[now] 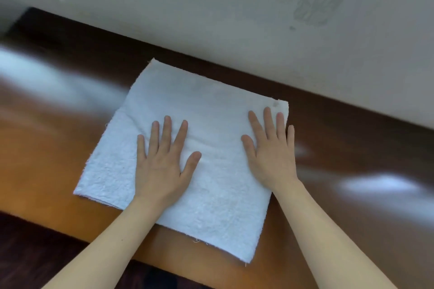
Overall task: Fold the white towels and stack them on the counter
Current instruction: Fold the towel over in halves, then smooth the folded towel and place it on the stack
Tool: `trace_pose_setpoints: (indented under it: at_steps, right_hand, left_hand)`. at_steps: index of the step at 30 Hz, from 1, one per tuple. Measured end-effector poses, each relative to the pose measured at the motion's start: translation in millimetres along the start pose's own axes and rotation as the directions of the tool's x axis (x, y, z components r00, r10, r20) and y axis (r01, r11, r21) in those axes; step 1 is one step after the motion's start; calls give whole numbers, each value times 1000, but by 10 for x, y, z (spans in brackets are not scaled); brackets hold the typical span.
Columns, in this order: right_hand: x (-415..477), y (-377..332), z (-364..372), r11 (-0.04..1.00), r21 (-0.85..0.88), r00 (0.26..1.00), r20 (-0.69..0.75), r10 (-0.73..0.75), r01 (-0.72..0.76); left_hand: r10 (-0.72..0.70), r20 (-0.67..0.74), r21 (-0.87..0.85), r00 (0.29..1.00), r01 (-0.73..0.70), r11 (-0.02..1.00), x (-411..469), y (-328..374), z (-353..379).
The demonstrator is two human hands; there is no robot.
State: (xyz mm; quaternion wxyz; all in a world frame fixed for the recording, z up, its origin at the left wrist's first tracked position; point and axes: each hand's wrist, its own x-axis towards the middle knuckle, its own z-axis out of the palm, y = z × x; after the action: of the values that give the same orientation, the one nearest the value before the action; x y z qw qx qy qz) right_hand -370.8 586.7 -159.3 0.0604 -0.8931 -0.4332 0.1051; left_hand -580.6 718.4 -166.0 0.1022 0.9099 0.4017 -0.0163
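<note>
My left forearm (pixel 112 241) and my right forearm (pixel 328 230) are nearest, reaching up from the bottom edge of the view. My left hand (pixel 162 164) lies flat on the white towel (pixel 206 105), palm down near the middle of the cloth, with all fingers straight and spread apart; it holds nothing, it only presses. My right hand (pixel 270 148) is flat in the same way, on the right part of the towel, and its little finger is at the right edge of the cloth. The towel lies spread on the brown wooden counter (pixel 58 148), almost square, turned so that one corner points to the wall (pixel 211 7). At its near left edge I can see more than one layer, so it is folded. A small dark spot (pixel 276 103) is on the cloth just beyond my right fingertips. The pale wall has a grey smudge (pixel 317 4) on it.
</note>
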Motion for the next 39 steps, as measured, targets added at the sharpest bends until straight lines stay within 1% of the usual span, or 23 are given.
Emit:
trace_pose_setpoints:
  at_steps: [3,5,7,9,12,14,16,20,23,25,27,28,30,32,34,36,39]
  right_hand:
    - [36,38,38,999,-10,999,-1,49,-49]
    - [49,51,32,997,-36,997,-7,72,-72]
    - [69,45,19,996,-43,997,-3,78,-78]
    - [84,29,-2,995,-57,997,12,77,-76]
    - [78,-24,-44,991,-111,997,-4,78,-78]
    - [55,-79,-57,993,-111,999,-15,44,-46]
    - [24,-94,-27,996,-88,1000,17,-8,9]
    - [13,-26,20,997,-71,999,36,-23,26]
    - [13,-13,19,998,-66,999,36,-20,22]
    - [6,-27,3,999,-39,999,26,-24,25]
    - [-80,-64,-35,998,23,999,-3,-52,52]
    - [-160,-87,-55,996,59,997,-23,-72,73]
    - [-417,-151,-67,989,107,994,-47,-97,102]
    - [-749,-230,-32,988,123,995,-62,-81,89]
    - [-1074,-333,30,987,146,996,-75,-56,67]
    - [-1347,-466,90,981,178,994,-88,-65,79]
    - [-1630,-638,195,973,197,991,-69,-112,124]
  left_hand:
    - [-51,-14,-36,999,50,998,-5,-122,-21]
    - [-119,-3,-27,993,119,993,-16,-198,-38]
    - [-147,13,-11,989,147,989,-23,-229,-51]
    - [-147,22,7,989,147,989,-25,-207,-61]
    - [-90,-24,43,996,91,995,-12,-149,-82]
    - [-55,-36,30,998,56,998,30,-152,-67]
    - [-44,-17,1,999,44,999,81,-181,-50]
    - [-46,-6,-23,999,46,999,95,-291,-71]
    - [-97,-11,-29,995,96,995,120,-483,-144]
    - [-98,-32,-79,995,95,992,159,-627,-190]
    - [-29,-75,-205,997,13,979,154,-770,-263]
    - [40,-107,-248,993,-66,967,137,-847,-306]
    - [228,-142,-265,963,-259,929,74,-1018,-391]
    - [395,-112,-277,912,-411,869,-28,-1180,-442]
    - [520,-70,-271,851,-518,811,-150,-1286,-434]
    - [610,-33,-240,792,-599,764,-250,-1331,-376]
    - [690,-68,-216,721,-686,695,-280,-1348,-314]
